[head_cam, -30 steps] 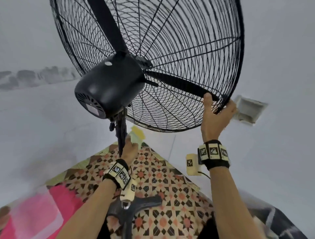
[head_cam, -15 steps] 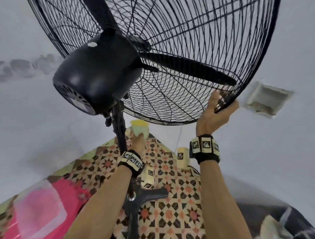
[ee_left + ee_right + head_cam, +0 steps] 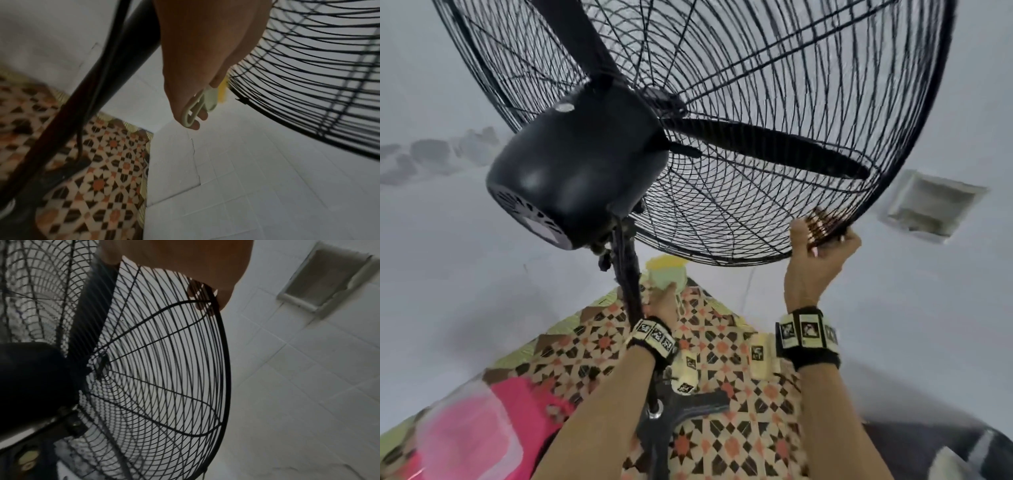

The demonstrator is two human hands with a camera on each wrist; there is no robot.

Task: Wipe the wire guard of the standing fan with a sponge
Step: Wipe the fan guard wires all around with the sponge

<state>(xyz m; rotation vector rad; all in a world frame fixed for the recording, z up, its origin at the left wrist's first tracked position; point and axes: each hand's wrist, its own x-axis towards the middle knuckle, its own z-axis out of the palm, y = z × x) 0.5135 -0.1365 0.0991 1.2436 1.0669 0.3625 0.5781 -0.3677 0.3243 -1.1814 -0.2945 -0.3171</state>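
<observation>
Your right hand (image 3: 816, 260) fingers curl round the wire guard (image 3: 774, 113) rim; left hand (image 3: 662, 303) grips the sponge (image 3: 666, 272) below it. Pull hard and the fan tips, or fingertips slip through toward the blade (image 3: 767, 145).

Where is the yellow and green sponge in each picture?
Head view: the sponge is at centre, just under the wire guard's bottom rim, held up by the left hand.
Left wrist view: the sponge peeks out past the fingers, its yellow edge beside the guard.
Right wrist view: not in it.
Shared landmark: the black wire guard.
</observation>
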